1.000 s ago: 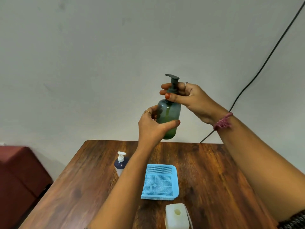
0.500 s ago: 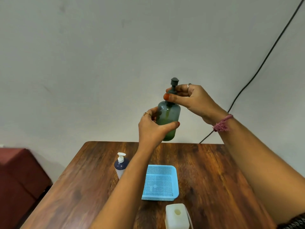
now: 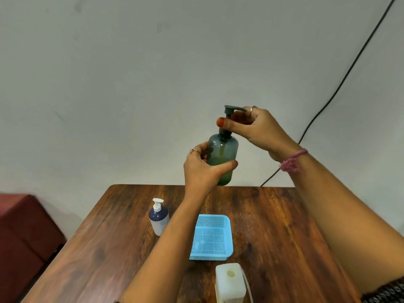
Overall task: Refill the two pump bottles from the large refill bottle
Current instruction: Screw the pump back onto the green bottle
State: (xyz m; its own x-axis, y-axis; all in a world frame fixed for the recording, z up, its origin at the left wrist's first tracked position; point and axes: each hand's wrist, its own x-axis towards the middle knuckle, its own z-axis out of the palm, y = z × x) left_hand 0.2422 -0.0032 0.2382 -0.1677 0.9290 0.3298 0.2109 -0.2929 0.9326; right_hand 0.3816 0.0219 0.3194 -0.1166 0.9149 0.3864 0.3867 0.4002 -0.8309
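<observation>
- Wooden worktop stands against a plain grey wall, with a black cable running down the wall at the right and a dark red seat at the left edge.
- Held up in the air above the far edge of the worktop, the green bottle is upright; the left hand wraps its fingers round the body, thumb across the front.
- Right hand pinches the pump at its stem, just above the collar, fingers curled round it. My guess is the pump is being unscrewed; whether the thread is loose I cannot tell.
- Risk: some liquid seems to sit low in the green bottle. If the pump comes free with a jerk, its dip tube could flick drops onto the worktop or the arms.
- Risk: the bottle is well above the worktop, held by one hand. A hard twist against a stiff collar could spin it in that grip and let it fall.
- Below, the small bottle with a white pump stands left of the blue basket, apart from it.
- Refill bottle stands at the near edge, its mouth apparently open. A forearm coming down over it could knock it and spill it.
</observation>
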